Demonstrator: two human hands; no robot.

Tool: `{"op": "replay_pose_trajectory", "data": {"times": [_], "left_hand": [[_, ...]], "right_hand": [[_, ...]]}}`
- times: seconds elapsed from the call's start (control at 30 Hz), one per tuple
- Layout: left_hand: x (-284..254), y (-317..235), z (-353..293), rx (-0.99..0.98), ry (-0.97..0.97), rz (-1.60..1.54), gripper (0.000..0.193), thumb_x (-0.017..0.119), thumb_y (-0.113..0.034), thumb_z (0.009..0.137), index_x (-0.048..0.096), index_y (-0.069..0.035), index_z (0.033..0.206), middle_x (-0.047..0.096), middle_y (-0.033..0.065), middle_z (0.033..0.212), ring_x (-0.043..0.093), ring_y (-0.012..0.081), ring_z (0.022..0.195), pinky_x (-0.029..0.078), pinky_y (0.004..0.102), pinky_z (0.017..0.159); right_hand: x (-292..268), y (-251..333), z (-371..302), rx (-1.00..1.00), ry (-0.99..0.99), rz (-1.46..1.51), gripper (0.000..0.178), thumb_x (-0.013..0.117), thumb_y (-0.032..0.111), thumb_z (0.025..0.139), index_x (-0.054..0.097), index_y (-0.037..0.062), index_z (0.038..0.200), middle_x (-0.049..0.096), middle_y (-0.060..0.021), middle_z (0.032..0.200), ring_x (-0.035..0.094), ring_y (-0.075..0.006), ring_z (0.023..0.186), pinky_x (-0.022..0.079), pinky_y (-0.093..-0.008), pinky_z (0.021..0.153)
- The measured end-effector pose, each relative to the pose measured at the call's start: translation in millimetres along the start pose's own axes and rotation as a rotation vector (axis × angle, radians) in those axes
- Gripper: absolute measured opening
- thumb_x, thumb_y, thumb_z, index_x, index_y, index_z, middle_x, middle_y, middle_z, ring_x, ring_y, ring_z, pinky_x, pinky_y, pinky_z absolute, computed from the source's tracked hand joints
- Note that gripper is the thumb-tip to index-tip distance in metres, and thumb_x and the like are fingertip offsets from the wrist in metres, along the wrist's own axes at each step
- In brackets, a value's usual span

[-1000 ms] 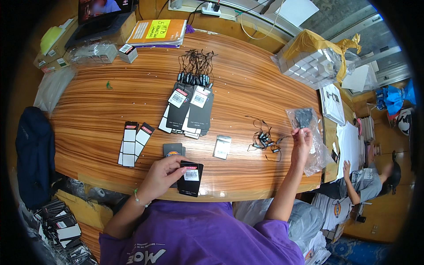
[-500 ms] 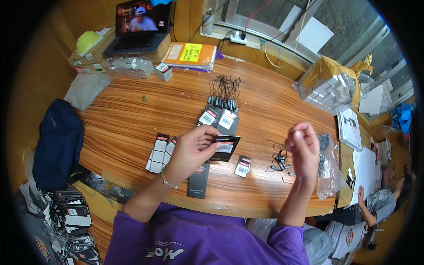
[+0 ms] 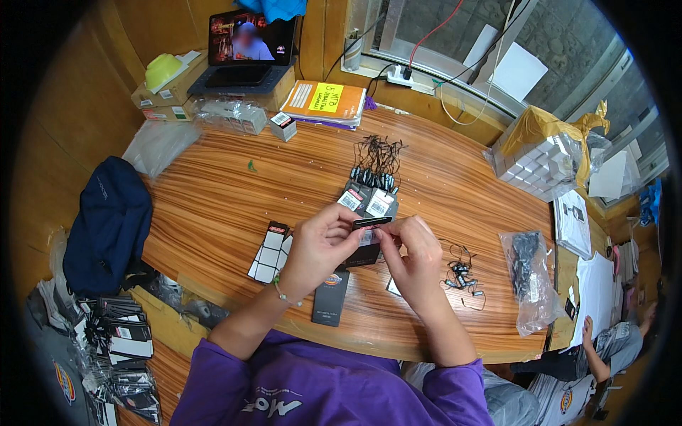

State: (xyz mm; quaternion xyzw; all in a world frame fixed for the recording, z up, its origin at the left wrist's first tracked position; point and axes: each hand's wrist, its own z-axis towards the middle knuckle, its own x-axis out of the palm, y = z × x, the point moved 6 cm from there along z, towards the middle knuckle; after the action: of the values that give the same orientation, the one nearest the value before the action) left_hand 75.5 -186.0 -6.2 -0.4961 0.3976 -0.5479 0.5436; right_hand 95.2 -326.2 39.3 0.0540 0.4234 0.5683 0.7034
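Note:
A black hang tag (image 3: 362, 255) with a white barcode sticker is pinched between the thumb and fingers of my left hand (image 3: 318, 240). My right hand (image 3: 414, 257) is closed at the tag's right edge, its thumb and fingertips against it. Any small thing between those fingertips is hidden. Below the held tag lies a dark grey tag (image 3: 331, 298) on the table. Behind my hands, stickered tags (image 3: 379, 204) lie with a row of black cords (image 3: 376, 160). To the left are black tags with blank white panels (image 3: 268, 254). A pale corner of another tag (image 3: 393, 286) shows beside my right wrist.
Loose black cords (image 3: 462, 275) and a clear plastic bag (image 3: 529, 284) lie on the right of the wooden table (image 3: 213, 206). Notebooks (image 3: 323, 103), a small box (image 3: 283, 127) and a laptop (image 3: 249, 50) stand at the back. Wrapped white boxes (image 3: 533, 160) sit far right.
My right hand has come down and left from its raised place to the hang tag. The tag has tilted in my left hand. The whole view has shifted slightly.

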Motion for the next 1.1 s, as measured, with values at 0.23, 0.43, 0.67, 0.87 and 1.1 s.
{"op": "replay_pose_trajectory", "data": {"times": [0.23,0.43,0.67,0.87,1.1], "left_hand": [[7.0,-9.1,-3.5,-0.019,-0.006,0.057,0.01,0.06,0.005,0.082,0.055,0.004,0.09,0.063,0.0068,0.086,0.063,0.009,0.078,0.053,0.0202,0.065],[10.1,-21.0,-6.0,0.055,-0.007,0.098,0.007,0.059,0.004,0.082,0.057,0.004,0.088,0.064,0.0078,0.085,0.064,0.0105,0.078,0.055,0.0215,0.064],[11.2,-27.3,-11.4,0.155,-0.066,0.283,0.009,0.061,0.002,0.08,0.059,0.004,0.089,0.065,0.0085,0.084,0.065,0.0107,0.075,0.055,0.0222,0.064],[8.3,-27.6,-9.9,0.116,-0.006,0.243,0.01,0.06,0.003,0.081,0.059,0.004,0.091,0.065,0.0076,0.083,0.065,0.0116,0.076,0.054,0.0224,0.065],[11.2,-37.6,-8.0,0.053,0.119,0.249,0.01,0.057,0.005,0.083,0.059,0.006,0.093,0.066,0.0104,0.088,0.064,0.0127,0.082,0.052,0.0227,0.071]], "right_hand": [[-0.1,6.7,-0.3,-0.098,-0.037,-0.113,0.012,0.066,-0.002,0.071,0.057,0.0013,0.078,0.056,-0.0106,0.07,0.054,-0.0271,0.064,0.043,-0.0355,0.055],[-1.2,8.7,-1.1,-0.088,-0.063,-0.093,0.012,0.066,-0.002,0.071,0.056,0.0007,0.078,0.055,-0.0111,0.07,0.053,-0.0275,0.063,0.043,-0.0351,0.055],[-0.3,9.2,0.4,-0.086,-0.068,-0.067,0.012,0.065,-0.003,0.071,0.057,0.0001,0.079,0.056,-0.0116,0.07,0.053,-0.0275,0.063,0.043,-0.035,0.055],[-5.5,1.5,4.2,-0.048,-0.017,0.102,0.017,0.07,0.001,0.068,0.058,0.0011,0.08,0.056,-0.0107,0.071,0.054,-0.026,0.067,0.044,-0.0332,0.06],[-6.4,-13.6,6.6,0.164,0.085,0.254,0.02,0.072,0.006,0.071,0.061,-0.0004,0.086,0.061,-0.0096,0.078,0.06,-0.0218,0.073,0.047,-0.0299,0.064]]}}
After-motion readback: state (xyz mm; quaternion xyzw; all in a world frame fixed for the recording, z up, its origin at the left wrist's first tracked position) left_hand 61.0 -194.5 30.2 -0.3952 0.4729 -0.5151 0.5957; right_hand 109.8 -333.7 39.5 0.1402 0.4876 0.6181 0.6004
